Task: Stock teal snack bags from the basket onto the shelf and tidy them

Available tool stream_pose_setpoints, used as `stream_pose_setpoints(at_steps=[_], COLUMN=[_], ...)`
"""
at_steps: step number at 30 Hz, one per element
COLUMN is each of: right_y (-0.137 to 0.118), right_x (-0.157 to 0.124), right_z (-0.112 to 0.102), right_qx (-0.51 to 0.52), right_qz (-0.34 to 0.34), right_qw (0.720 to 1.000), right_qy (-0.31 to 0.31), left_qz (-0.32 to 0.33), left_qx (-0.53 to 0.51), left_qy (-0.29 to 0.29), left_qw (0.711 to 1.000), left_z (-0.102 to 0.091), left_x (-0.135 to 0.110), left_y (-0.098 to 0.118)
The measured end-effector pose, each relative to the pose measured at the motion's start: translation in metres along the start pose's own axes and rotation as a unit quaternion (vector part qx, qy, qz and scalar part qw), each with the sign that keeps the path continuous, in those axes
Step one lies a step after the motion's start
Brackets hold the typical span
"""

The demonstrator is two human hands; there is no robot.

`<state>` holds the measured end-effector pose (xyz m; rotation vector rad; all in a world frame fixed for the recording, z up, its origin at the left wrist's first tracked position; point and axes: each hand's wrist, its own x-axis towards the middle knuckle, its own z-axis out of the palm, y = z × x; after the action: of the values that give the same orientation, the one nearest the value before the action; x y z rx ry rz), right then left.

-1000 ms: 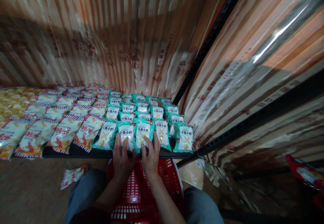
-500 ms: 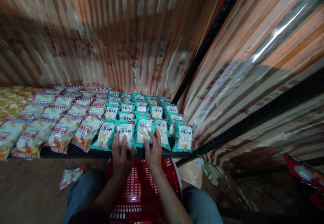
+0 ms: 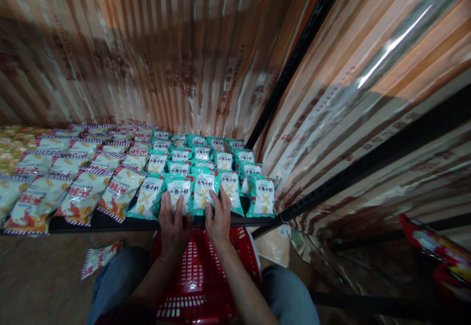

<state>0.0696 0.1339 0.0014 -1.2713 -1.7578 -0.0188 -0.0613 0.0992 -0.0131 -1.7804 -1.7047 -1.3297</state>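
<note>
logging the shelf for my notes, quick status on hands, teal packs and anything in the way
Left hand on a front-row teal pack. Right hand on the neighbouring teal pack. Red basket below the hands; nothing visibly blocking either.

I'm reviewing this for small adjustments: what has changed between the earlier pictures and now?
The right hand has edged slightly to the right, its fingers at a teal-and-white plastic snack packet. Nothing is visibly picked up or let go; any packet shift is too slight to tell. The left hand stays at the neighbouring teal-and-white packet; the red slotted plastic basket stays put.
</note>
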Motion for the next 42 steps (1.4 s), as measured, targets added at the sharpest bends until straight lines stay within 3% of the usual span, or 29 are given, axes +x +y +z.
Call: stream_pose_setpoints(at_steps=[8, 13, 23, 32, 42], right_y=[0.006, 0.023, 0.028, 0.034, 0.041], right_x=[-0.003, 0.008, 0.010, 0.008, 0.008], right_z=[-0.013, -0.019, -0.011, -0.011, -0.018], right_qx=[-0.036, -0.081, -0.115, -0.082, -0.129], right_qz=[-0.019, 0.033, 0.065, 0.039, 0.032], right_qw=[0.999, 0.995, 0.991, 0.994, 0.991], right_qy=[0.000, 0.038, 0.028, 0.057, 0.010], left_qz=[0.036, 0.041, 0.059, 0.057, 0.058], left_qx=[0.006, 0.013, 0.060, 0.072, 0.085], left_qy=[-0.006, -0.001, -0.030, -0.018, -0.034], left_qw=[0.999, 0.999, 0.996, 0.996, 0.994], left_z=[0.000, -0.002, 0.004, 0.004, 0.002], left_x=[-0.003, -0.002, -0.006, -0.005, -0.005], left_y=[-0.002, 0.007, 0.011, 0.013, 0.016])
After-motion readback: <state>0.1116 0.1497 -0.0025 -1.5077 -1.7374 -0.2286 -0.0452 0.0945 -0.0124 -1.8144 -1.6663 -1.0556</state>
